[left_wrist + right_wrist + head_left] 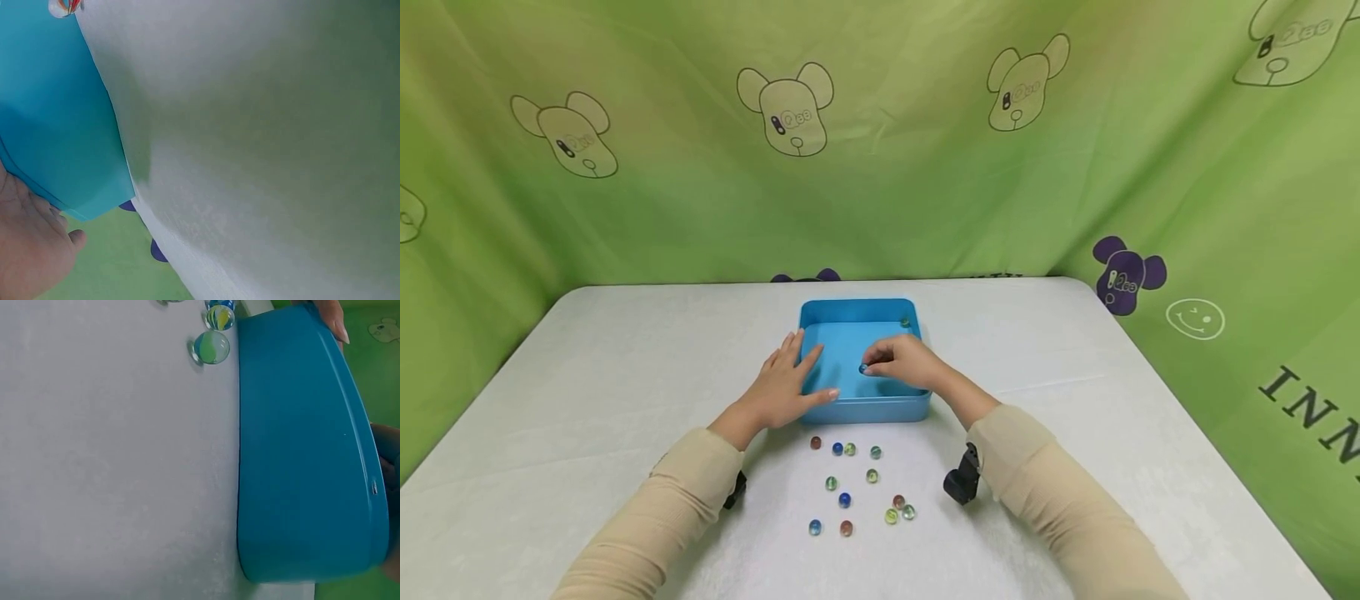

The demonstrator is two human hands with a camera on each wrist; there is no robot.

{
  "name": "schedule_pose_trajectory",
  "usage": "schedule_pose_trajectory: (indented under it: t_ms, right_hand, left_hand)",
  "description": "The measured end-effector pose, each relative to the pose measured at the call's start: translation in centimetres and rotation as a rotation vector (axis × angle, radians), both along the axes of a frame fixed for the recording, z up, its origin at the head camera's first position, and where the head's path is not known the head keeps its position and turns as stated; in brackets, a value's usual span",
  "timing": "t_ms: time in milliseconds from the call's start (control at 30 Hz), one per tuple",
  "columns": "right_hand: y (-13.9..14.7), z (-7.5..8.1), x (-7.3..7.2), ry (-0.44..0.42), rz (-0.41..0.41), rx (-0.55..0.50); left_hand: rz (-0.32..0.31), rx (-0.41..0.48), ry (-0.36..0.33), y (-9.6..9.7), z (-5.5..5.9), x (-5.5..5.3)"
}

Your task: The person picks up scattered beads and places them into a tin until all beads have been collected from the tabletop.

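A shallow blue box (pixel 865 410) stands on the white table. My left hand (pixel 781 390) rests on its left rim with fingers spread and thumb over the front edge; in the left wrist view that hand (pixel 28 244) lies against the box wall (pixel 62 125). Over the inside of the box, my right hand (pixel 901 360) pinches a blue marble (pixel 863 368) between thumb and fingertips. One greenish marble (pixel 905 322) sits in the box's far right corner. The front wall of the box (pixel 300 456) hides most of the right hand in the right wrist view.
Several loose glass marbles lie on the table before the box, among them a brown one (pixel 816 442), a dark blue one (pixel 845 500) and a yellow-green one (pixel 891 517). A green printed curtain (pixel 895 200) hangs behind the table and along both sides.
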State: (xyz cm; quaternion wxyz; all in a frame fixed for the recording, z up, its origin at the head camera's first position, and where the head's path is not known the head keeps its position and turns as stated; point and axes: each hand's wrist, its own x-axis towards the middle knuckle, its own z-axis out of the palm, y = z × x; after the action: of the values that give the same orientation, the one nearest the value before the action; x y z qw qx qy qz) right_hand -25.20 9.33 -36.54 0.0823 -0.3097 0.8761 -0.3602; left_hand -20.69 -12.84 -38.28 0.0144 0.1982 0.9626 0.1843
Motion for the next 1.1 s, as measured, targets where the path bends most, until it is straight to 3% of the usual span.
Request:
schedule_pose_trajectory:
  t_ms: [600,900,1100]
  right_hand:
    - [-1.5,-0.7,-1.6,0.046,0.062,0.244]
    - [-2.1,-0.7,-1.5,0.18,0.095,0.401]
    - [-2.3,-0.8,-1.5,0.213,0.082,0.413]
  left_hand:
    - [-0.009,0.007,-0.006,0.0,-0.2,0.2]
    - [-0.006,0.0,-0.003,0.1,0.0,0.2]
    - [-0.006,0.001,0.011,0.0,0.1,0.1]
